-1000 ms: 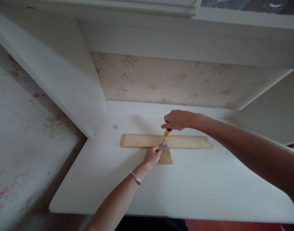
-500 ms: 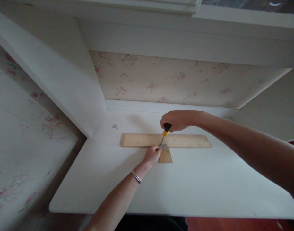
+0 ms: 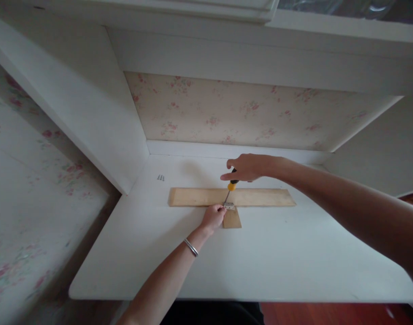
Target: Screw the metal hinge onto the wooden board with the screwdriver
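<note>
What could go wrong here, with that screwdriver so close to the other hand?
The screwdriver tip sits on the small metal bracket, right beside the left hand fingertips; a slip might jab them. The right hand holds the handle with some fingers lifted, so grip may be loose. The short wood piece could shift against the long plank.

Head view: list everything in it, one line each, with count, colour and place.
long wooden strip: 1, pale wood, flat across the desk's middle
short wooden piece: 1, pale wood, butted against the strip's near edge
metal bracket: 1, silver, over the joint of the two pieces
screwdriver: 1, yellow and black handle, tip down at the bracket
screws: small cluster, dark, far left of the desk
desk: 1, white, in an alcove
wallpaper: floral, pink on cream, back wall
bracelet: 1, silver, left wrist
left hand: steadies the bracket
right hand: on the screwdriver handle
</note>
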Demonstrator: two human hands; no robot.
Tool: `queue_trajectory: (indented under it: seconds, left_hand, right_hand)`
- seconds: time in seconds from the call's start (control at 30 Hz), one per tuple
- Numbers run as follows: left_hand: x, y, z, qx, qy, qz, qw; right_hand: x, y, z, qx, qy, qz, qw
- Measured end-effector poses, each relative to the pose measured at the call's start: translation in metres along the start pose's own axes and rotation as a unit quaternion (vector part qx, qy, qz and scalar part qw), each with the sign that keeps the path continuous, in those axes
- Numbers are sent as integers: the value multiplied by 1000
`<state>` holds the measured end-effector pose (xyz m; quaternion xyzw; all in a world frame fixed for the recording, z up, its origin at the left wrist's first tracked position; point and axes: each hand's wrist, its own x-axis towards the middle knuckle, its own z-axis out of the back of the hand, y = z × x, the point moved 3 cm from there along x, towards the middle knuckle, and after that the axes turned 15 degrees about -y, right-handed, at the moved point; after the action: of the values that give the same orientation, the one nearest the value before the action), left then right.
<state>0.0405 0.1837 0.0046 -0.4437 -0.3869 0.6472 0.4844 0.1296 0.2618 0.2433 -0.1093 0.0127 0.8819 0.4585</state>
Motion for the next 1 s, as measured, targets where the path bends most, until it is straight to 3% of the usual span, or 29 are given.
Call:
queue_trajectory:
  seconds: [0.03,0.1,0.23,0.3,0.4,0.43,0.57,0.63,0.77,0.8,0.93,1.0]
  left_hand:
    - [0,0,0,0,1,2,1000]
    - [0,0,-1,2,1,8,1000]
    - [0,-1,-1,-4,3,10,1000]
    - [0,-2,0,-8,4,8,1000]
    - [0,-4,1,-8,3,17,1000]
    - [-1,-4,1,-5,2,19,1000]
    - [-1,-6,1,5,5,15,1000]
    - [-1,-7,2,2,6,11,1000]
    - [-1,-6,1,0,7,20,1000]
    - [-1,-5,1,1,9,24,1000]
    - [0,-2,0,2,8,31,999]
    - [1,0,-1,-4,5,28,1000]
  right_hand:
    - [-1,0,0,-6,25,-25,999]
    - [-1,2,0,-10,31,0,999]
    - [-2,6,0,27,-65,137,988]
    - [0,3,-2,19,-62,99,993]
    - [-1,-3,-7,-19,24,-24,999]
    - [-1,-3,-8,-22,42,-30,998]
    - [-4,7,-6,15,-23,135,991]
    - [-3,7,-7,39,-61,165,984]
    - [1,-5,-12,5,-32,12,999]
    - [1,-6,-12,-6,-23,4,1000]
    - [-3,4,-9,50,-58,169,983]
    - [-4,6,-9,71,-72,183,978]
